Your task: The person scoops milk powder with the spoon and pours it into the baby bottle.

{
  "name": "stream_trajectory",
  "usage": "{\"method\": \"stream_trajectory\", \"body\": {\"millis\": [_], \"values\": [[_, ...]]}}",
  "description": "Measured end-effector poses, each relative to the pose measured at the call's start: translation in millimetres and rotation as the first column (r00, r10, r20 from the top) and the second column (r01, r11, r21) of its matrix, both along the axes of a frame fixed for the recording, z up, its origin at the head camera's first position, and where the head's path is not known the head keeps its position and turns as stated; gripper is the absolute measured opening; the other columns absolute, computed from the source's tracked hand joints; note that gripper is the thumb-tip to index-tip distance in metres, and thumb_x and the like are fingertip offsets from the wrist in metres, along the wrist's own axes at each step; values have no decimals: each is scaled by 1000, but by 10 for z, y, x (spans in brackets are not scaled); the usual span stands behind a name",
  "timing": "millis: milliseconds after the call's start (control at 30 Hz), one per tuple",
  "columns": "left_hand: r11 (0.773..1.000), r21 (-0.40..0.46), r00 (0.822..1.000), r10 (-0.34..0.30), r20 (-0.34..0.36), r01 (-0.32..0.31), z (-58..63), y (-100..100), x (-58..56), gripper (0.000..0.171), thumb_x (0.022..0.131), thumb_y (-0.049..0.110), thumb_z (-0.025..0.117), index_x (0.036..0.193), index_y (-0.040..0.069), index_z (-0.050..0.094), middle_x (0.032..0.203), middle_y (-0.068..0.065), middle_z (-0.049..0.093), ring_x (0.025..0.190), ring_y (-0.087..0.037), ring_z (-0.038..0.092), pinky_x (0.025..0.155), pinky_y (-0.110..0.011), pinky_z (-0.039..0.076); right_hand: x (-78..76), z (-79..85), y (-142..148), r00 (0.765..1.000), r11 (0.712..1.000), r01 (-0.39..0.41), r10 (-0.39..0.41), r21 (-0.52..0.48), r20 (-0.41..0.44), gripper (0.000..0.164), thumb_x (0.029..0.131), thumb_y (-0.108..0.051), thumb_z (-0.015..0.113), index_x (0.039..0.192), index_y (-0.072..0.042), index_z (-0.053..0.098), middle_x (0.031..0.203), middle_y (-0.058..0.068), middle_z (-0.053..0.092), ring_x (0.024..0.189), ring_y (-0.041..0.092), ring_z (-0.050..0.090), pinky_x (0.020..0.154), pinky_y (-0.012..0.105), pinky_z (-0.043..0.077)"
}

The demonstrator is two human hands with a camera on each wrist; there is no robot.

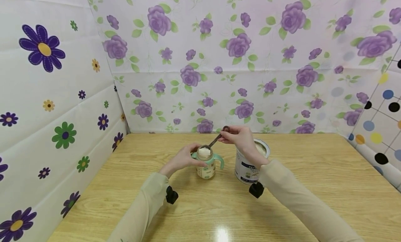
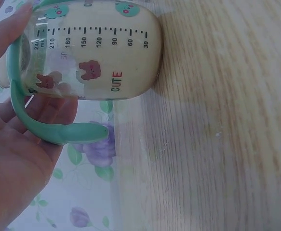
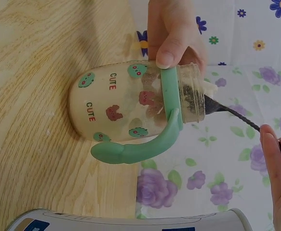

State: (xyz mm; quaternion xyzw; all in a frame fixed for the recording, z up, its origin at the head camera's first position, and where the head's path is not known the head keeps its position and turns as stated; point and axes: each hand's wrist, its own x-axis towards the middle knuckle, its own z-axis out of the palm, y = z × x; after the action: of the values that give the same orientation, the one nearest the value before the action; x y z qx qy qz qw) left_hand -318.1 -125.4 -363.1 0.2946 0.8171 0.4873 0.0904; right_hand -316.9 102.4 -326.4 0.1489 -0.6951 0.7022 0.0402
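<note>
A clear baby bottle (image 1: 205, 171) with a green collar and green side handles stands uncapped on the table. My left hand (image 1: 184, 158) grips it near the neck, thumb and fingers around the collar (image 3: 169, 91). In the left wrist view, pale contents show behind the printed scale (image 2: 92, 37). Between thumb and fingers my right hand (image 1: 242, 139) pinches the handle of a dark spoon (image 1: 216, 140), which slants down into the bottle's mouth. Pale powder (image 1: 204, 151) is heaped at the mouth, over the spoon's bowl.
Just right of the bottle, partly behind my right forearm, stands an open white can (image 1: 245, 170) with pale powder inside. The wooden table (image 1: 200, 207) meets a floral-covered wall (image 1: 194, 102) at the back. More patterned sheets hang on both sides.
</note>
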Motion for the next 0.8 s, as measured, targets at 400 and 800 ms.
{"method": "stream_trajectory", "body": {"millis": [400,800], "values": [[1000,0,1000,-13,13,13,-5,-4,-17,57,74,11,76,123,3,50,110,-5,56,102,-21,50,84,-38,40,-45,-15,-21,998,998,-63,63,-23,-13,22,84,2,62,103,13,61,89,24,63,75,26,64,70,35,49],[1000,4,1000,-25,3,25,-69,-15,-77,57,74,11,76,124,2,49,110,-5,56,102,-23,50,84,-39,40,-84,-13,-47,999,999,-54,54,5,-8,23,84,0,62,103,13,61,89,23,63,79,31,63,70,34,49]]}}
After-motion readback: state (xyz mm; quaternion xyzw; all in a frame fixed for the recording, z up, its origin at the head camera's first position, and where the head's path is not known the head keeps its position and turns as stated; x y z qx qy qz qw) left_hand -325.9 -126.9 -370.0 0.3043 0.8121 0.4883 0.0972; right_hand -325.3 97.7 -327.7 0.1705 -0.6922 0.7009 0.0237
